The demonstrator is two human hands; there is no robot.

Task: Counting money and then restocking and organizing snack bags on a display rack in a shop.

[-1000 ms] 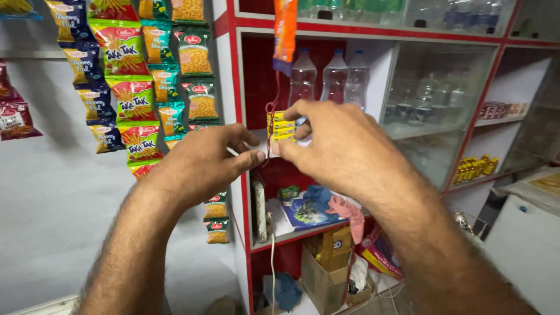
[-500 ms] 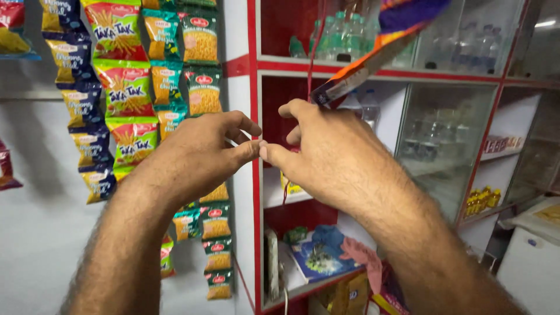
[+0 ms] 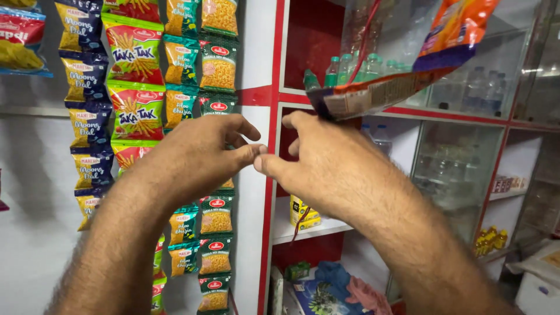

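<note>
Two big things fill the view: a red-and-white shelf unit (image 3: pixel 273 175) running from twelve o'clock down to six, and at nine to eleven o'clock a white wall hung with strips of snack packets (image 3: pixel 135 87) in blue, red, green and yellow. Behind the unit's glass at one to three o'clock stand clear water bottles (image 3: pixel 461 99), with green-capped bottles (image 3: pixel 350 67) on the upper shelf near twelve. Both forearms rise from the bottom edge toward the centre. Next in size, an orange snack packet (image 3: pixel 408 64) with a purple band hangs tilted at one o'clock, its lower edge just above the right hand's knuckles; a red cord runs up beside it. The left hand (image 3: pixel 201 157), just left of centre, has thumb and forefinger pinched together, the other fingers loosely curled. The right hand (image 3: pixel 318 166), just right of centre, pinches likewise, and the two pinches meet tip to tip at the middle. Whatever sits between the fingertips is too small to make out. Smallest, a yellow packet (image 3: pixel 303 213) lies on the white shelf at five o'clock below the right wrist.
</note>
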